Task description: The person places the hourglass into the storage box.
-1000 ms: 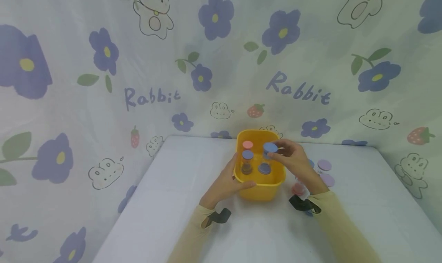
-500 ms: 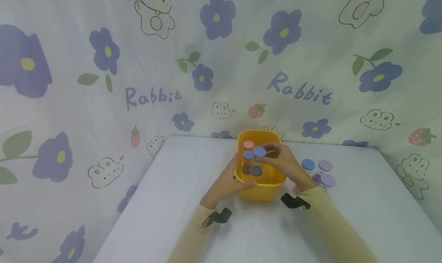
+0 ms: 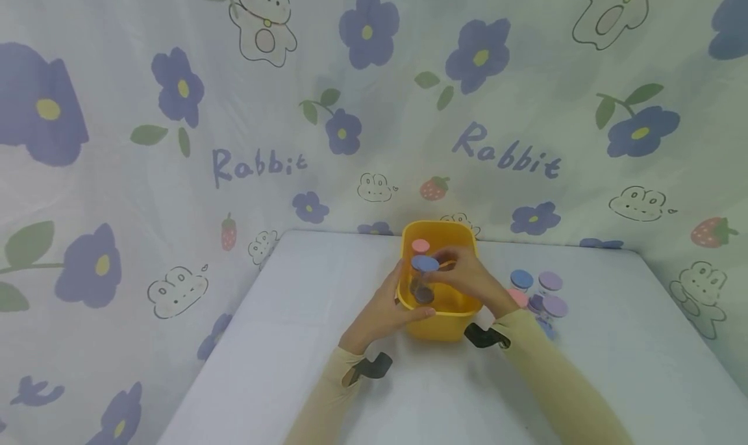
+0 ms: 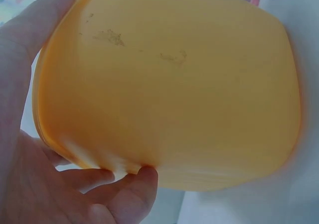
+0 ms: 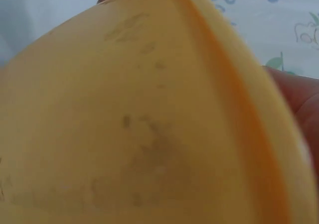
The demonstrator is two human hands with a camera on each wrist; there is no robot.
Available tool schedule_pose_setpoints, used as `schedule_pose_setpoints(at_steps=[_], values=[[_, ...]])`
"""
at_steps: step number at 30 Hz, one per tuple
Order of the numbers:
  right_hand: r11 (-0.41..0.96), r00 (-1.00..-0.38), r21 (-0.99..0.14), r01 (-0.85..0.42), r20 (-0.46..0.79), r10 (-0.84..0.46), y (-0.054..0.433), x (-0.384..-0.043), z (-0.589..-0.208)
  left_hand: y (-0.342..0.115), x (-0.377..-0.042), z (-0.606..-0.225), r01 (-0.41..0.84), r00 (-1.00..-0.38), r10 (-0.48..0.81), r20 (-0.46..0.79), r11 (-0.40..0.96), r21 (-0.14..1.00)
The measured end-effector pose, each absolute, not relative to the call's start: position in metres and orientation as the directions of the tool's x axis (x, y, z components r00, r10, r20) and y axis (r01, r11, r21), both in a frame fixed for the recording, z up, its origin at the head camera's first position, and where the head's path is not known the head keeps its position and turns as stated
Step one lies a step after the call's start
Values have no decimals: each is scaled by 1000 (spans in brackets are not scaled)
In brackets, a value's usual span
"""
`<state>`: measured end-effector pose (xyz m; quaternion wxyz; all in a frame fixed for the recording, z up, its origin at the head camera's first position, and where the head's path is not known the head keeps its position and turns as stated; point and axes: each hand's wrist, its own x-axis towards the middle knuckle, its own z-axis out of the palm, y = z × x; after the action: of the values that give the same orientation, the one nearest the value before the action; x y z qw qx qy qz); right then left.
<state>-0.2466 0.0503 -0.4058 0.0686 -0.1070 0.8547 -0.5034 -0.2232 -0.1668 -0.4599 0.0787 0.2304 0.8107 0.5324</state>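
Left hand point(image 3: 380, 315) is curled round the yellow bin point(image 3: 438, 329) at its 8 o'clock, thumb over the near rim. Right hand point(image 3: 467, 276) has a blue-lidded jar point(image 3: 429, 264) pinched inside the bin, toward 9 o'clock, overlapping another blue lid point(image 3: 415, 262) (can't tell if they touch). A pink-lidded jar point(image 3: 420, 245) sits around 10:30. More jars point(image 3: 550, 280) bunch on the white table point(image 3: 280, 341), 3-4 o'clock from the bin.

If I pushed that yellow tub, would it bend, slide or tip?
The yellow tub looks like smooth plastic, so it may be slippery. It shows no obvious buckling where the left hand grips it, suggesting stiffness. Given its broad base, it would probably slide before tipping.
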Motion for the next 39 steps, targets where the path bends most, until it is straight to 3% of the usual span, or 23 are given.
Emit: schedule_pose_setpoints(at_steps=[12,39], values=[[599,-967,-795,-97,-66,-244,37,-255,-414,-166,-220,-456,276,-899,429,85,405,872],[646,-959,-760,-77,-121,-257,30,-258,-420,-168,-222,-456,259,-900,430,75,388,884]])
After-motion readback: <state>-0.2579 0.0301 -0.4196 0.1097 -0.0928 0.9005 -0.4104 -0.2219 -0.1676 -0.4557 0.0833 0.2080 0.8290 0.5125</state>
